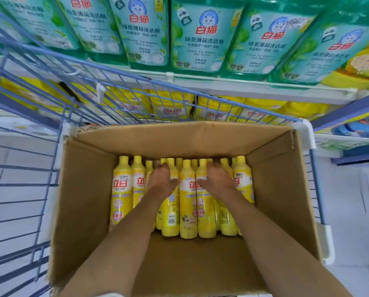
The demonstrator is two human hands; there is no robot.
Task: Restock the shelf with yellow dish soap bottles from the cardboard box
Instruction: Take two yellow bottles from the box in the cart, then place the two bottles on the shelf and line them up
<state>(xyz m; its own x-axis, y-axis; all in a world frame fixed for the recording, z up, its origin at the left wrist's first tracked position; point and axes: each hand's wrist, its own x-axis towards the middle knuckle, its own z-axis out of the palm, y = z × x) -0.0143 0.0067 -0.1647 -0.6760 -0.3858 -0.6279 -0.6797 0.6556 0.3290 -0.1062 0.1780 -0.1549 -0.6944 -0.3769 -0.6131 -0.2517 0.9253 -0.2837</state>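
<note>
An open cardboard box sits in a blue wire cart, with several yellow dish soap bottles lying in its far half, caps pointing away from me. Both my arms reach into the box. My left hand lies on a bottle left of the middle, its fingers curled down round the bottle's neck. My right hand lies on a bottle right of the middle, fingers curled over its neck the same way. The fingertips are hidden between the caps. Beyond the cart, a lower shelf holds yellow bottles.
The blue wire cart surrounds the box, and its far rim stands between the box and the shelves. Green dish soap bottles fill the upper shelf. The near half of the box floor is bare cardboard. White floor lies on both sides.
</note>
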